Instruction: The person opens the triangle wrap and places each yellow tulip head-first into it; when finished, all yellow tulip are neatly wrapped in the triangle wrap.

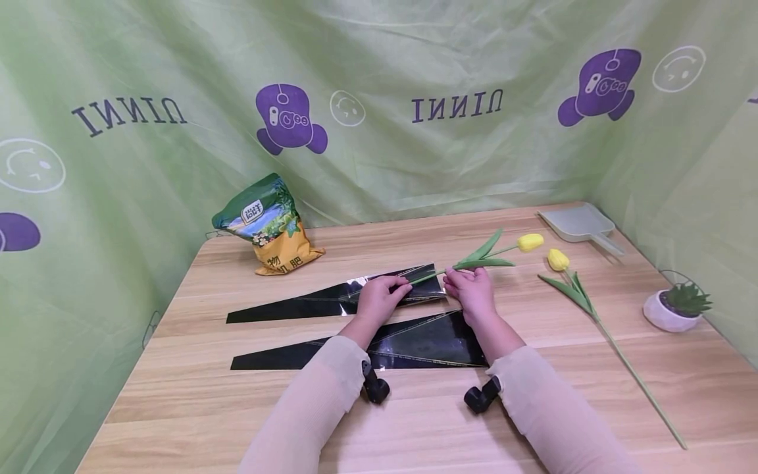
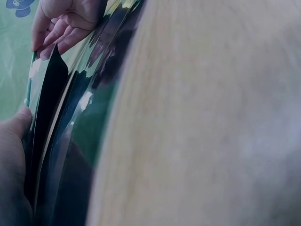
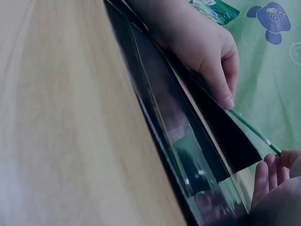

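A yellow tulip (image 1: 530, 242) with green leaves lies across the right end of the upper black wrapping sleeve (image 1: 314, 304). My left hand (image 1: 379, 304) pinches its green stem (image 3: 254, 127) near the lower end, over the sleeve. Farther up, just below the leaves, my right hand (image 1: 474, 297) holds the stem between thumb and fingers. In the right wrist view, the left hand (image 3: 202, 52) has its thumb on the stem by the sleeve's edge, and the right hand (image 3: 280, 183) shows at the lower right. A second black sleeve (image 1: 432, 342) lies nearer, under the forearms.
Another yellow tulip (image 1: 558, 260) lies on the table (image 1: 195, 408) at the right, its long stem slanting towards the front. A grey dustpan (image 1: 577, 222) is at the back right, a potted succulent (image 1: 672, 315) at the right edge, and a green and yellow bag (image 1: 269, 227) at the back left.
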`<state>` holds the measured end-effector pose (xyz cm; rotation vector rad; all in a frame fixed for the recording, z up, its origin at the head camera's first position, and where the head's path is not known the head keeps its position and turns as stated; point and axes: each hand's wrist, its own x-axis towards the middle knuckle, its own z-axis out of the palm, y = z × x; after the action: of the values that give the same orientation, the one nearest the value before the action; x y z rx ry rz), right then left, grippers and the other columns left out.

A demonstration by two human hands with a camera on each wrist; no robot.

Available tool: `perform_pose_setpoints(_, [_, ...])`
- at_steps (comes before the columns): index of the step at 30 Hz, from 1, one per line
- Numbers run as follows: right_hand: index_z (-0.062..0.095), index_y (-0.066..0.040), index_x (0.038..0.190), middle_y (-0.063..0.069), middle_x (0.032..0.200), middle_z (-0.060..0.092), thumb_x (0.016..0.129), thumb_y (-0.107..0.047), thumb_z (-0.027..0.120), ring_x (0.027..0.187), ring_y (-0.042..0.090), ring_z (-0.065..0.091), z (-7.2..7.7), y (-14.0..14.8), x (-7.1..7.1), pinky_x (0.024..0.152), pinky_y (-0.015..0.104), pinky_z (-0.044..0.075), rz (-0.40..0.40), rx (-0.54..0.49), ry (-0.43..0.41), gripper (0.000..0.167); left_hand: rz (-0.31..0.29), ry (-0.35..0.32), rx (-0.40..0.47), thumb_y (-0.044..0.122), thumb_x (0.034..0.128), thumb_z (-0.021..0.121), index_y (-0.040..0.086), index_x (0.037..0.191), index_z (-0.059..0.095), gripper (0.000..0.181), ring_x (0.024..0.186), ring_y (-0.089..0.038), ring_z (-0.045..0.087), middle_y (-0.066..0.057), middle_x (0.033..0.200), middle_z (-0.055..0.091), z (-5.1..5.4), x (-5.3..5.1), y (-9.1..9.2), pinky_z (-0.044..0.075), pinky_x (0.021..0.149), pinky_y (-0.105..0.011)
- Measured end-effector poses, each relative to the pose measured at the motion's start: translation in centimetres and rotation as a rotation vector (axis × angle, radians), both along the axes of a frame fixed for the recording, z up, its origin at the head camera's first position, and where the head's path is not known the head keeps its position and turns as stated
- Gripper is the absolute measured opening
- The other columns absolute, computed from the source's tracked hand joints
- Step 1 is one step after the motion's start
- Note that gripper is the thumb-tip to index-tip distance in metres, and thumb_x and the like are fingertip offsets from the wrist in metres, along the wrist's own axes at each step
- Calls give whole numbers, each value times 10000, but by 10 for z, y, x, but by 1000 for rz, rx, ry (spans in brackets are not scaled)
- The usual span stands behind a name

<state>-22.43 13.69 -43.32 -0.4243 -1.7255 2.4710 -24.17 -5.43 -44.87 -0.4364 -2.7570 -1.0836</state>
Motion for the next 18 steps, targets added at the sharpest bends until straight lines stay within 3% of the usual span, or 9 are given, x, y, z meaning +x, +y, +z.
perform_pose_setpoints(6, [402, -77, 1107, -90, 693, 694, 942, 29, 572, 682, 0, 691, 2, 6, 2, 677, 146, 580, 9, 12, 13, 259, 1, 37, -25, 310, 914, 686, 172, 1002, 782, 190, 1066, -206, 697, -7, 1053, 762, 1, 1, 0, 538, 959, -366])
perform_pose_setpoints(18, [442, -133, 1064, -94, 772, 656, 977, -45, 552, 750, 25, 687, 11, 24, 5, 814, 206, 589, -64, 5, -28, 166, -8, 33, -30, 307, 913, 688, 164, 1011, 780, 196, 1081, -213, 693, -14, 1070, 758, 0, 1, 1, 530, 977, -374])
